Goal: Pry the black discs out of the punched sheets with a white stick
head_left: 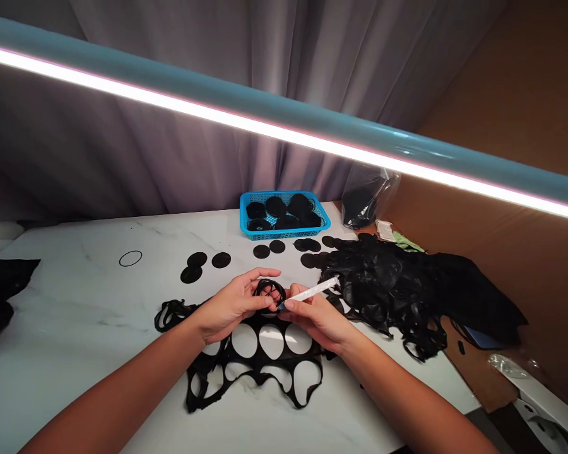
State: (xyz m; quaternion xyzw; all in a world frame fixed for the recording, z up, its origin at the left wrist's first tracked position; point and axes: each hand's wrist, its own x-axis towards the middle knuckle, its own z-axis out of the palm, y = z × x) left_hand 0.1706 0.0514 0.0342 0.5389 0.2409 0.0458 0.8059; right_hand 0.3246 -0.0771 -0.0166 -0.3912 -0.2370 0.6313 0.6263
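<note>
My left hand (234,306) is closed round a bunch of black rings (269,289), with its index finger stretched over them. A white-handled tool (312,291) is pinched in my right hand (319,318), its dark tip against the lower edge of the rings. Just below both hands, a black sheet with round holes (260,364) lies on the white marbled table (99,353). Several black discs (221,260) are scattered beyond my hands, some overlapping. One thin black ring (130,258) lies apart at the left.
A blue basket (285,233) with black round pieces stands at the back. To the right are a heap of black scraps (378,274) and a clear plastic bag (369,197). Black cloth (2,284) lies at the far left. A bright tube lamp (265,107) crosses overhead.
</note>
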